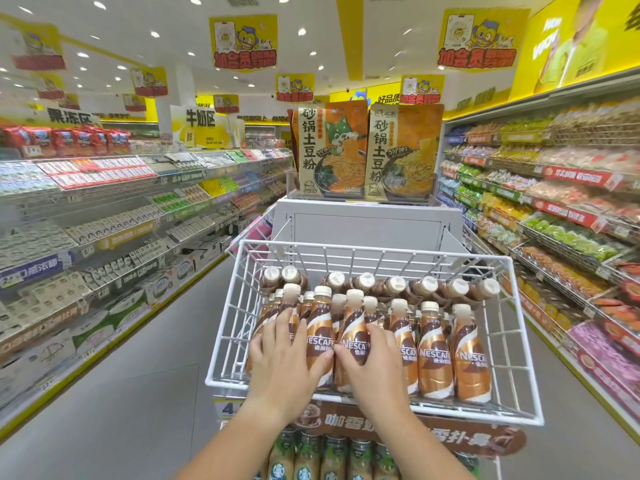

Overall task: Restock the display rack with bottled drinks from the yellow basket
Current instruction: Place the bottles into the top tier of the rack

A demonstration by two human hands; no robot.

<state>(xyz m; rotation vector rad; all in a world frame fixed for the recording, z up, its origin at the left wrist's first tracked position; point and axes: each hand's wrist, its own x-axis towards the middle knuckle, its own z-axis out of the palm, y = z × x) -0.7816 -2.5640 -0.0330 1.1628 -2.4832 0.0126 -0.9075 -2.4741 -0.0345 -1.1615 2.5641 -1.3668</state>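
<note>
A white wire rack basket (519,341) holds several brown and gold Nescafe bottled drinks (434,355) standing in rows, with more lying on their sides at the back (426,285). My left hand (284,355) lies flat against the leftmost front bottles (320,327), fingers spread. My right hand (372,362) wraps around the bottle (355,327) next to them, near the front centre. The two hands almost touch. No yellow basket is in view.
A lower rack tier holds green-labelled Starbucks bottles (332,455) under a brown sign (450,434). Two noodle packets (401,150) stand on the grey gondola end behind the rack. Stocked shelves (104,220) line the left aisle, and snack shelves (561,209) line the right.
</note>
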